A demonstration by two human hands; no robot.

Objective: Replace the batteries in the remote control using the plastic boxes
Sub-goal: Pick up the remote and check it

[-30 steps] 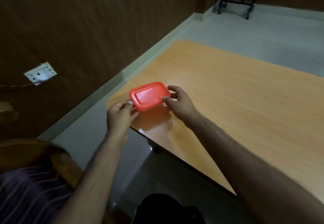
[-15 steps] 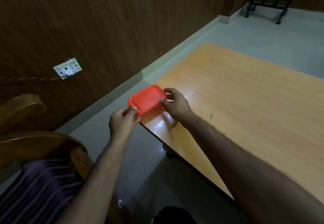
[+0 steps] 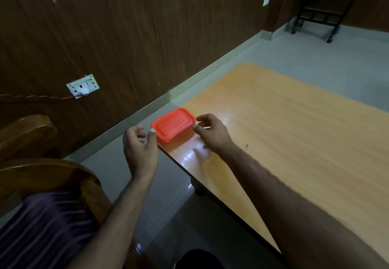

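Resting on the table (image 3: 294,142) corner, the red plastic box (image 3: 173,124) sits lidded; left hand (image 3: 140,146) and right hand (image 3: 210,134) flank it, fingers loosely open.

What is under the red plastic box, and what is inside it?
The red plastic box rests on the orange table, at its near corner by the edge. Its lid is shut and opaque, so the contents cannot be seen. Both hands sit beside it, open.
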